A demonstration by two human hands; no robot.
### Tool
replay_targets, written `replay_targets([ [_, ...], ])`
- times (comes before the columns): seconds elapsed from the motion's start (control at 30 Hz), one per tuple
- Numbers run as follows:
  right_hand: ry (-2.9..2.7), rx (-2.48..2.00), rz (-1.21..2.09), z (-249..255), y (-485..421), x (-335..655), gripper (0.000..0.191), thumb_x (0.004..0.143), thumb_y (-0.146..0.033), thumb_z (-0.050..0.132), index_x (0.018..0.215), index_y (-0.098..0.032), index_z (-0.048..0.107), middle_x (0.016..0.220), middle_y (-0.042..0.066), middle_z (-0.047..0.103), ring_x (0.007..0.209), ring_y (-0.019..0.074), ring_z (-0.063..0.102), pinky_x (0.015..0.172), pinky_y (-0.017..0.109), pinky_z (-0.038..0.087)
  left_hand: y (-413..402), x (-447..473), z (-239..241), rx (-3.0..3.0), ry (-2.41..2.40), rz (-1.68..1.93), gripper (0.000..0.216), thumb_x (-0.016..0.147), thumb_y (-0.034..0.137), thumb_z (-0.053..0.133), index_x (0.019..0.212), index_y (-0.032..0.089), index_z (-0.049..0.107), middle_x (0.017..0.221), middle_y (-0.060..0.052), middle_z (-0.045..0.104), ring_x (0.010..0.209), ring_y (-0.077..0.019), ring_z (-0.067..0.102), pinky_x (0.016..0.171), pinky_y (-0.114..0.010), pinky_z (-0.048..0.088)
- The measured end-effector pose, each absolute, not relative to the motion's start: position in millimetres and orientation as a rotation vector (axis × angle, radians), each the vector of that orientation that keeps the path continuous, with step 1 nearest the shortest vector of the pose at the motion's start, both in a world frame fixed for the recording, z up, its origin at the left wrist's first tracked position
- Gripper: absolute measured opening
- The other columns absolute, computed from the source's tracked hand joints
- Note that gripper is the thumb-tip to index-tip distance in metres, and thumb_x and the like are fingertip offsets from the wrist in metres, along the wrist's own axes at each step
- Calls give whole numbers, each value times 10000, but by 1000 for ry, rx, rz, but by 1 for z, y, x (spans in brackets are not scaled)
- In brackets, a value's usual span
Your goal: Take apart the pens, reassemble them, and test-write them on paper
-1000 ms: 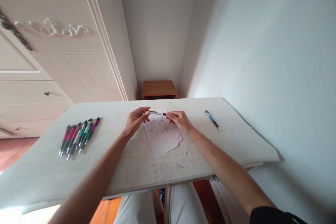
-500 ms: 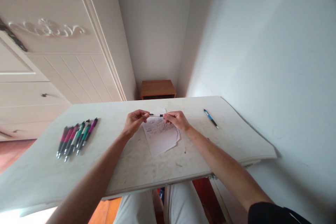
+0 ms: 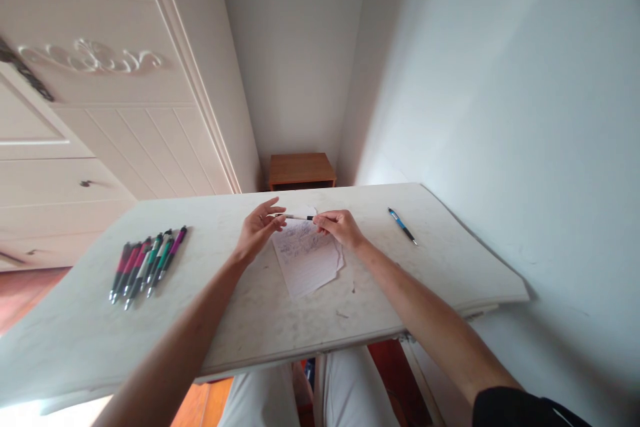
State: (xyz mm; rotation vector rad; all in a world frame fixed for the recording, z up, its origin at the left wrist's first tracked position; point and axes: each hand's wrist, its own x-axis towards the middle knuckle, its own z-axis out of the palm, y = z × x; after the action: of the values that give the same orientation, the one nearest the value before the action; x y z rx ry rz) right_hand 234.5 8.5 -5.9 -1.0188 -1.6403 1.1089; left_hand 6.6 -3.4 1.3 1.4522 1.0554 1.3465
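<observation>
A slim pen (image 3: 299, 217), pale in the middle with a black section near its right end, lies level between my hands above the paper. My left hand (image 3: 257, 230) steadies its left end between thumb and fingers, with the upper fingers raised and spread. My right hand (image 3: 339, 227) pinches the black section at the other end. Whether the pen is in one piece or drawn apart is too small to tell. Underneath lie sheets of lined paper (image 3: 310, 267), their upper part covered in scribbles.
Several pens (image 3: 145, 263) with pink, green, white and purple barrels lie side by side on the left of the white table (image 3: 240, 320). A blue pen (image 3: 401, 225) lies apart at the right. Beyond the far edge stands a brown wooden box-like stand (image 3: 303, 169); a wall (image 3: 500, 113) borders the right.
My left hand's fingers have lifted and spread, loosening round the pen's left end. A thinner pale length now shows between the hands. My right hand has barely moved.
</observation>
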Motion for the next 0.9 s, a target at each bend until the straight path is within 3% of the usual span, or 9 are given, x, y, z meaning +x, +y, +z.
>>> replay_targets([
  [0.1, -1606, -1012, 1141, -6, 10, 235, 345, 757, -491, 658, 698, -158, 721, 620, 30, 663, 527, 121, 549, 535, 237, 448, -1, 5, -1, 1510, 1122, 1342, 479, 685, 468, 741, 1010, 122, 677, 839, -91, 706, 656, -155, 633, 642, -301, 529],
  [0.2, -1587, -1001, 1176, -7, 10, 235, 341, 735, -492, 677, 719, -154, 722, 615, 23, 660, 525, 116, 544, 537, 235, 446, 1, 3, -3, 1550, 1224, 1338, 367, 745, 465, 687, 875, 122, 693, 598, -25, 634, 558, -129, 578, 594, -266, 492],
  [0.4, -1567, -999, 1196, -6, 9, 234, 352, 721, -501, 685, 732, -151, 719, 615, 19, 655, 527, 111, 542, 536, 232, 445, -2, 4, -1, 1552, 1197, 1321, 453, 831, 549, 554, 882, 109, 649, 622, -22, 607, 487, -93, 517, 506, -227, 433],
  [0.57, -1555, -1003, 1194, -4, 9, 234, 366, 721, -506, 689, 717, -140, 709, 606, 22, 647, 531, 108, 541, 533, 225, 444, -3, 5, 0, 1563, 1118, 1318, 593, 688, 507, 725, 1139, 144, 595, 865, -65, 678, 608, -129, 615, 563, -252, 494],
  [0.73, -1555, -987, 1210, -7, 10, 235, 346, 714, -487, 705, 721, -141, 711, 600, 17, 641, 523, 105, 532, 524, 225, 437, 0, 3, -3, 1662, 1253, 1266, 412, 738, 541, 653, 833, 140, 676, 597, -15, 623, 527, -129, 577, 544, -250, 475],
  [0.9, -1573, -974, 1227, -7, 10, 234, 330, 707, -472, 716, 732, -143, 719, 599, 13, 642, 521, 102, 530, 523, 225, 433, -4, 2, -6, 1722, 1427, 1194, 558, 846, 628, 455, 609, 146, 603, 488, -3, 548, 442, -111, 517, 470, -221, 400],
])
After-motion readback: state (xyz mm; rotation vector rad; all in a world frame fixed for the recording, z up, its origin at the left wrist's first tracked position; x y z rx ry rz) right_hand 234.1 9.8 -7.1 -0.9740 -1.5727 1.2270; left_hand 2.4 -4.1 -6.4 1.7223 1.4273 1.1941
